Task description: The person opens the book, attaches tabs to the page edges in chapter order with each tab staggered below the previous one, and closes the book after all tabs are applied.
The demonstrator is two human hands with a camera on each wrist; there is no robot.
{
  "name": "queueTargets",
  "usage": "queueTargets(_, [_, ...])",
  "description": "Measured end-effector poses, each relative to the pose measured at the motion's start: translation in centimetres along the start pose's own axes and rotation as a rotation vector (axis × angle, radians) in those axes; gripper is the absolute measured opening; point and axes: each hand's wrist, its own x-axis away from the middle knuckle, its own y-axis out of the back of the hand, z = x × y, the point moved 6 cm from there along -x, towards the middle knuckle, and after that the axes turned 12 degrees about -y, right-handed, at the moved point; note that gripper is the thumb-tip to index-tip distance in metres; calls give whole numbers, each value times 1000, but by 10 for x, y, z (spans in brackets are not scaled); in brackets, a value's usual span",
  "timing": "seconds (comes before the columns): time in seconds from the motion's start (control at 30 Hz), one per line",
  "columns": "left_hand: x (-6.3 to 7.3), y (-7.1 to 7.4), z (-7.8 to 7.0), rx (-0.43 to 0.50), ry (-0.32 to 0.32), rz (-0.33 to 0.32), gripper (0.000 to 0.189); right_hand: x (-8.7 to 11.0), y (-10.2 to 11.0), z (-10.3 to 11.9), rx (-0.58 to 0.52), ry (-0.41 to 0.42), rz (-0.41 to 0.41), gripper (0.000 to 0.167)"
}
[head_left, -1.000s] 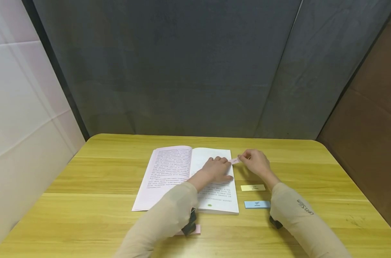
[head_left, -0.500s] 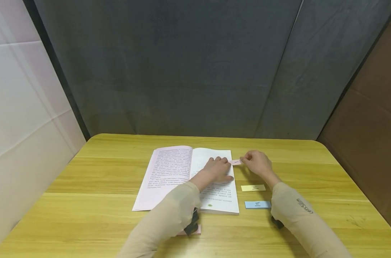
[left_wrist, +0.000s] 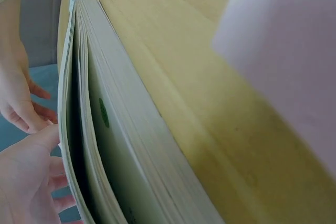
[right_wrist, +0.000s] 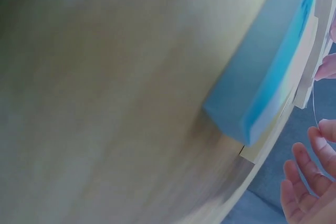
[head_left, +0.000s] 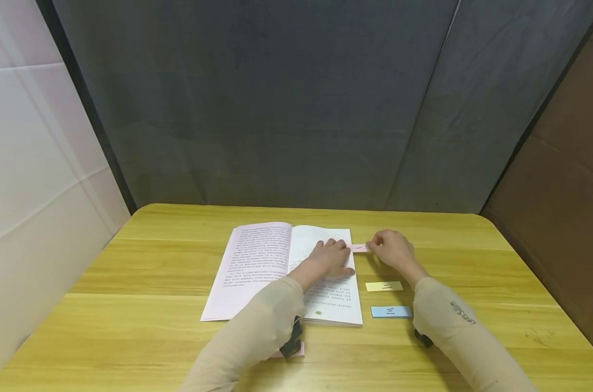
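Note:
An open book lies on the table, its left page pinkish and its right page white. My left hand rests on the right page near the outer edge, fingers spread. Just past that edge my right hand pinches the outer end of a small pink sticky note with a single dark stroke on it. The note's inner end reaches the page edge beside the left fingertips. In the right wrist view, the note shows edge-on as a thin line between the right thumb and finger and the book.
Right of the book lie a yellow sticky note pad and, nearer, a blue one, both with dark strokes. A pink pad pokes out below the left forearm. A dark curtain hangs behind the wooden table.
The right hand has shifted slightly right and down, and the pink sticky note has swung from slanted to nearly level. The left hand keeps its place on the page.

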Motion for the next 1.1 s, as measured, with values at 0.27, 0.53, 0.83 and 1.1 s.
queueTargets(0.27, [0,-1,1,21,8,5,60,-1,0,-1,28,3,-1,19])
queueTargets(0.53, [-6,-4,1,28,26,-7,61,0,-2,-2,29,-4,25,19])
queueTargets(0.83, [-7,-4,1,35,50,-5,63,0,-2,-1,27,-1,23,18])
queueTargets(1.1, [2,-4,1,60,17,0,61,0,-2,-3,34,-10,18,18])
